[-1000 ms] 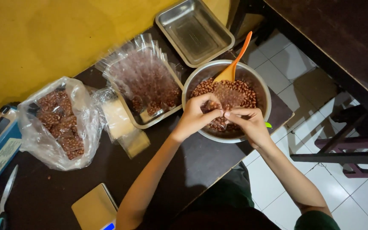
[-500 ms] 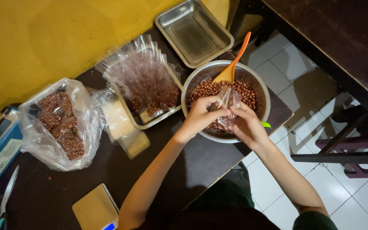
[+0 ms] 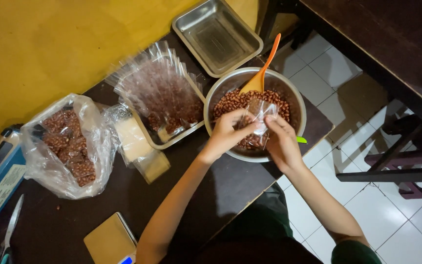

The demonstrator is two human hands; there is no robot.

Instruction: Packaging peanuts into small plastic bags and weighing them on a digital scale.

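1. I see my left hand (image 3: 226, 134) and my right hand (image 3: 279, 142) meet over the metal bowl (image 3: 296, 100) of peanuts (image 3: 230, 100).
2. Both hands pinch one small clear bag (image 3: 259, 117). It is between them, right above the nuts in the bowl.
3. The left hand's fingers are closed on the bag's left edge. The right hand's fingers are closed on its right side, a bit lower.
4. The bag stands mostly upright, its long way going up and down, and its mouth looks to be at the top, though I cannot tell for sure.
5. The orange spoon (image 3: 262, 68) is stuck in the nuts just past the bag, on the far side. Its handle leans up and away from me.
6. The spoon lies about the same way from both hands; I judge the left hand a little nearer.
7. A tray of filled bags (image 3: 159, 98) sits just left of the bowl.
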